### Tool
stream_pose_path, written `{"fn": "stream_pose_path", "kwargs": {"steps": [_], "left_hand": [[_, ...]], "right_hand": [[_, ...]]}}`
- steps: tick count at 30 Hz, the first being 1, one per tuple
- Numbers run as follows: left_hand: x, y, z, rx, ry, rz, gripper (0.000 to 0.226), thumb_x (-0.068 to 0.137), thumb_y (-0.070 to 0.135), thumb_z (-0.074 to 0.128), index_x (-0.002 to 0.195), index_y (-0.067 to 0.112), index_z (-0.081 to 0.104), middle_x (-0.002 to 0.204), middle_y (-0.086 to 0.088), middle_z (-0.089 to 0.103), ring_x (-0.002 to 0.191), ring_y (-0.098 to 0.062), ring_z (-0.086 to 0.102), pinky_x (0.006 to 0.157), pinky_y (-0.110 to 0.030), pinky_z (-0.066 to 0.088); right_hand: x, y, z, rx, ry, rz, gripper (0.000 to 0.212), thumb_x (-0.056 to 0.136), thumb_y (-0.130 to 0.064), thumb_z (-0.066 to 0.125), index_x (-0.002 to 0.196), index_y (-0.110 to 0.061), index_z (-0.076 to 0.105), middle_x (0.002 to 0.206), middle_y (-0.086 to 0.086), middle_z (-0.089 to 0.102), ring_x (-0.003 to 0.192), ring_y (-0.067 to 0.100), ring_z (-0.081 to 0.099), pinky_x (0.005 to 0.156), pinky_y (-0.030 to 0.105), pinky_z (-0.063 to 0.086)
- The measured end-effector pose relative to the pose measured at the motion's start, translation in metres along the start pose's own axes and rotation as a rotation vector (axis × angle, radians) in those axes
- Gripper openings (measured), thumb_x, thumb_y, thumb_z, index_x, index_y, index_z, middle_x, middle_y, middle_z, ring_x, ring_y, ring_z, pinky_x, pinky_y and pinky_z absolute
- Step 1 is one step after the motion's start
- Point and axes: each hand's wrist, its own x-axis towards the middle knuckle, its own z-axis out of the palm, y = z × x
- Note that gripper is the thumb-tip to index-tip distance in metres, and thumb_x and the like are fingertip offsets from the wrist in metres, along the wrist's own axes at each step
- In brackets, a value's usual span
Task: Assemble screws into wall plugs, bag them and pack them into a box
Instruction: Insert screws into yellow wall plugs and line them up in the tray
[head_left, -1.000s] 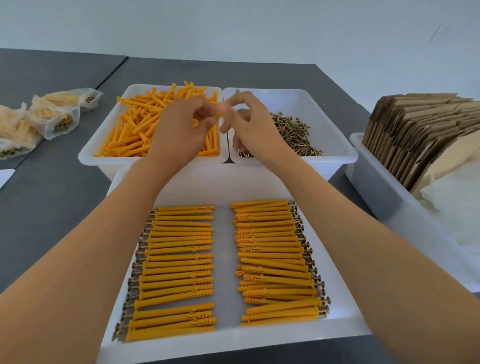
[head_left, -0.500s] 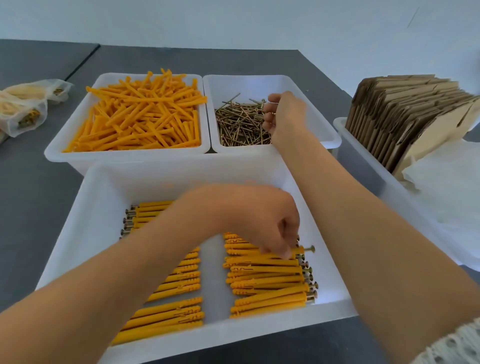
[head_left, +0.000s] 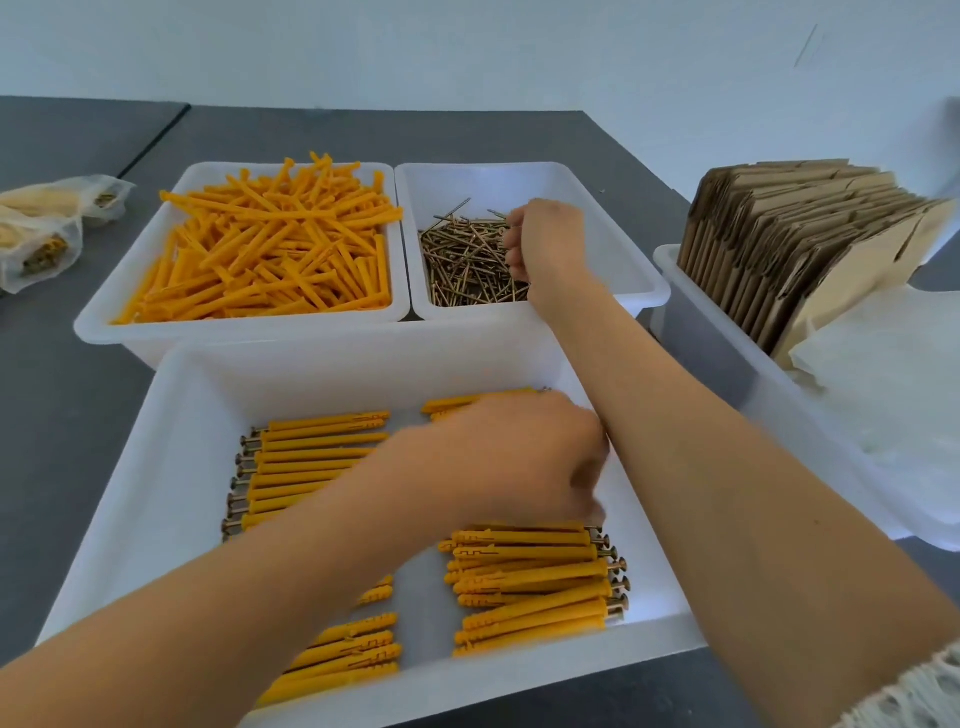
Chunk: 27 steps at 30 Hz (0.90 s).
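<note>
The right hand (head_left: 545, 244) is curled into the loose brass screws (head_left: 467, 260) in the far white plastic bin (head_left: 597, 182); whether one is pinched cannot be told. The left hand (head_left: 498, 462), its fingers hidden, is lowered over assembled orange plastic wall plugs (head_left: 530, 577) in the near white tray (head_left: 156, 493). Screws are judged light, stiff and sharp-tipped, best pinched mid-shank.

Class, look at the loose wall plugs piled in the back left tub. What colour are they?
The wall plugs are orange-yellow, seen clearly in the head view.

I see orange plugs (head_left: 270, 249), brass-coloured screws (head_left: 462, 260), white bins (head_left: 156, 467), brown cardboard (head_left: 789, 244), possibly translucent bags (head_left: 47, 228) left of the plugs.
</note>
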Motion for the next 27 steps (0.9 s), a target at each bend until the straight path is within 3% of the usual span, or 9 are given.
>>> {"fn": "stream_pose_path", "kwargs": {"steps": [5,8,11,15,18,20,22,25,27], "left_hand": [[-0.012,-0.056,-0.054,0.024,0.623,-0.256,0.022,0.096,0.040,0.050,0.086,0.029,0.065,0.085,0.008,0.063,0.080,-0.016,0.059,0.069,-0.034,0.050],[-0.029,-0.100,-0.067,0.080,0.936,-0.487,0.016,0.096,0.032,0.049,0.097,0.028,0.064,0.094,0.004,0.068,0.088,-0.022,0.061,0.073,-0.043,0.054],[-0.043,-0.146,-0.062,0.146,0.772,-0.805,0.026,0.095,0.033,0.052,0.116,0.021,0.060,0.121,-0.013,0.059,0.116,-0.036,0.052,0.091,-0.054,0.048],[-0.048,-0.177,-0.049,0.049,0.351,-1.012,0.042,0.096,0.047,0.047,0.136,0.033,0.051,0.148,-0.019,0.035,0.140,-0.046,0.019,0.113,-0.059,0.017],[-0.045,-0.183,-0.050,-0.063,0.369,-0.916,0.020,0.096,0.037,0.048,0.108,0.041,0.064,0.144,-0.015,0.042,0.136,-0.043,0.030,0.112,-0.057,0.028],[-0.045,-0.180,-0.052,-0.213,0.432,-0.849,0.023,0.094,0.022,0.052,0.090,0.038,0.068,0.140,-0.010,0.051,0.127,-0.034,0.045,0.101,-0.044,0.042],[-0.045,-0.179,-0.051,-0.259,0.472,-0.827,0.024,0.093,0.014,0.055,0.090,0.030,0.074,0.126,-0.004,0.059,0.119,-0.026,0.051,0.085,-0.034,0.043],[-0.042,-0.183,-0.052,-0.285,0.457,-0.840,0.017,0.093,0.020,0.058,0.093,0.020,0.075,0.108,-0.003,0.059,0.101,-0.022,0.052,0.076,-0.032,0.043],[-0.042,-0.184,-0.053,-0.228,0.363,-0.880,0.023,0.094,0.030,0.054,0.099,0.020,0.073,0.121,-0.009,0.056,0.109,-0.029,0.051,0.091,-0.040,0.048]], "right_hand": [[0.001,0.013,0.010,-0.861,-0.310,-0.316,0.028,0.088,-0.021,0.044,0.062,-0.012,0.037,0.061,0.000,0.042,0.062,0.020,0.041,0.051,0.024,0.031],[0.000,0.016,0.017,-1.162,-0.499,-0.241,0.026,0.093,-0.034,0.042,0.077,-0.014,0.048,0.082,0.002,0.054,0.085,0.027,0.054,0.079,0.037,0.047],[0.000,0.014,0.020,-1.237,-0.556,-0.181,0.022,0.097,-0.033,0.039,0.096,-0.015,0.051,0.104,0.004,0.053,0.102,0.028,0.053,0.099,0.045,0.044],[-0.003,0.011,0.017,-1.185,-0.595,-0.176,0.028,0.095,-0.023,0.044,0.068,-0.016,0.042,0.074,-0.002,0.044,0.069,0.019,0.043,0.064,0.033,0.036],[-0.004,0.009,0.015,-1.155,-0.633,-0.156,0.034,0.095,-0.015,0.045,0.063,-0.015,0.036,0.068,-0.001,0.036,0.058,0.014,0.030,0.055,0.027,0.024],[-0.006,0.007,0.014,-1.130,-0.631,-0.148,0.035,0.095,-0.014,0.047,0.062,-0.014,0.036,0.066,-0.001,0.035,0.057,0.014,0.029,0.054,0.027,0.024],[-0.006,0.007,0.013,-1.054,-0.587,-0.129,0.037,0.093,-0.017,0.053,0.061,-0.015,0.034,0.062,0.000,0.035,0.055,0.016,0.031,0.054,0.028,0.026],[-0.007,0.010,0.012,-1.030,-0.470,-0.159,0.036,0.089,-0.017,0.056,0.061,-0.017,0.032,0.060,-0.001,0.035,0.053,0.017,0.032,0.059,0.031,0.031],[-0.009,0.011,0.011,-1.006,-0.368,-0.217,0.035,0.088,-0.016,0.053,0.061,-0.018,0.031,0.058,-0.001,0.034,0.051,0.017,0.030,0.058,0.030,0.032]]}}
